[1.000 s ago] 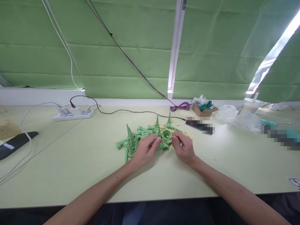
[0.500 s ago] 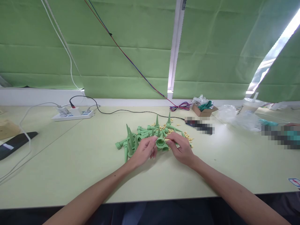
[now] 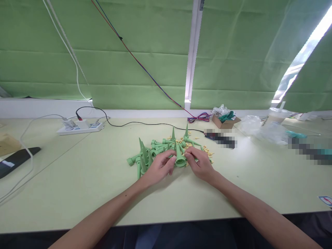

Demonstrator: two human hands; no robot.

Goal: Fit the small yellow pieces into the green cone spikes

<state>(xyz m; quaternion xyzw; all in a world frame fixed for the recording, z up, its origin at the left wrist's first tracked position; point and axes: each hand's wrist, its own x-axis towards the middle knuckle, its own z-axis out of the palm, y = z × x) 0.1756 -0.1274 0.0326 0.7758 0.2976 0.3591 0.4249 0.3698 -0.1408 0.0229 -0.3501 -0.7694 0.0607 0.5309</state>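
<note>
Left hand (image 3: 160, 164) pinches a green cone (image 3: 180, 157); right hand (image 3: 200, 162) curls, hold unclear; green parts (image 3: 144, 155), yellow pieces (image 3: 206, 150) crowd behind; cone sits between hands.

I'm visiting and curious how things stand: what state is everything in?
Green cone: tilted, mouth showing
Left hand: fingers gripping the cone
Right hand: fingers bent beside it
Yellow pieces: scattered
Cardboard box: open, stuffed
Cup: lidded, straw inserted
Blinds: lowered
Power strip: plugs inserted

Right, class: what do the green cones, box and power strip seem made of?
Cones: likely moulded plastic, satin; even colour, crisp rims.
Box: apparently cardboard, matt; plain brown, open flap.
Power strip: probably hard plastic; smooth white body, exact gloss unclear.
</note>
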